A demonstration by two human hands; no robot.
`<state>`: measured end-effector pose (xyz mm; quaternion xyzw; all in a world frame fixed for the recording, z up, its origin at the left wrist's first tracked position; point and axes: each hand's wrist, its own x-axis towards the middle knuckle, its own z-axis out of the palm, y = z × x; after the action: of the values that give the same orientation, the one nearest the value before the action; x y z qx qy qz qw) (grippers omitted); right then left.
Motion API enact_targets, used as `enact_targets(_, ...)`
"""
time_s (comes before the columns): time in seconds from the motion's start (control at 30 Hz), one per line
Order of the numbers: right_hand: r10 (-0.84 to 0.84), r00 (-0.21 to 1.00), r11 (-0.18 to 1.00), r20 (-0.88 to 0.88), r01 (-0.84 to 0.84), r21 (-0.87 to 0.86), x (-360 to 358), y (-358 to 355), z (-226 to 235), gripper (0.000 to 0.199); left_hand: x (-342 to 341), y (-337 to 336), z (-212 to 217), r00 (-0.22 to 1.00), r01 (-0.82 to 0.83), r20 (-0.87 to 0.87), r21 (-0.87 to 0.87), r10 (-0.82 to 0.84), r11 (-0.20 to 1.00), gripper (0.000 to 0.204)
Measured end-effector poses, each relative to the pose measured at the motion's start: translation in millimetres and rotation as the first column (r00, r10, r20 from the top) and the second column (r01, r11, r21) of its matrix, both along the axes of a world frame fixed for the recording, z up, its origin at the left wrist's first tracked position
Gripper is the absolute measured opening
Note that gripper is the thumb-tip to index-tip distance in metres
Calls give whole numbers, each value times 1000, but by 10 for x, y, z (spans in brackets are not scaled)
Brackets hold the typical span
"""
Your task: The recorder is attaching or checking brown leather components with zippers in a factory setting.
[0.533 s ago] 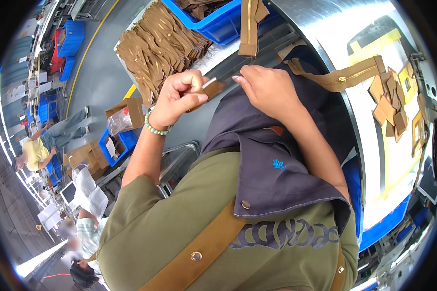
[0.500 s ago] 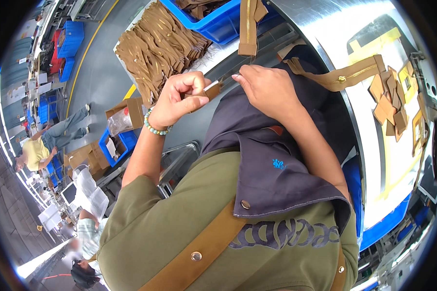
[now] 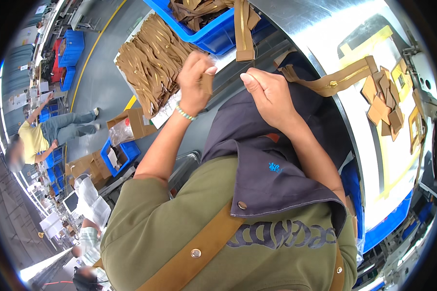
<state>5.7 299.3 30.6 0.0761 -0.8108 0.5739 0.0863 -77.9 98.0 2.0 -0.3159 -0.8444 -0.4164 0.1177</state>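
Note:
My left hand [image 3: 195,82] is raised beside the heap of zipper strips, fingers closed and slightly smeared by motion. A small brown piece [image 3: 207,83] shows under its fingers. My right hand [image 3: 272,97] is closed in a pinch over my dark apron [image 3: 228,121]; what it pinches is hidden. Close to the right hand, a brown zipper strip [image 3: 332,84] with gold teeth runs from my lap onto the table. Another zipper strip [image 3: 244,36] hangs down from the blue bin [image 3: 218,36], its lower end just beyond my hands.
Many brown zipper strips [image 3: 153,58] lie piled on a white surface at the far left. Small brown pieces [image 3: 386,104] are heaped on the white table [image 3: 369,145] at right. A carton [image 3: 140,123] and a blue crate [image 3: 128,153] stand left. A person in yellow [image 3: 31,143] is farther off.
My left hand has lifted away, farther from me, and the white stick seen in it earlier no longer shows. My right hand's fingers have curled in more, staying near the same spot.

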Motion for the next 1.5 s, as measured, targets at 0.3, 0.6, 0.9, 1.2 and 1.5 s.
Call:
enact_targets(0.3,47,996,902,81,-7,-431,-52,-22,34,33,-453,451,-85,861,411,-301,-62,-410,910,50)
enact_targets(0.6,100,983,831,153,2,-556,5,5,140,37,-394,452,264,929,275,-266,34,-257,961,33)
enact_targets(0.9,68,997,754,-43,-80,-652,215,198,677,43,773,49,1638,917,284,236,181,-322,941,13)
enact_targets(1.2,529,848,758,-16,-481,-441,339,301,948,43,1637,152,1973,726,348,516,295,-455,890,33)
enact_targets(1.5,531,845,847,-60,-532,14,541,623,864,23,1193,328,1930,786,377,512,49,-347,925,23)
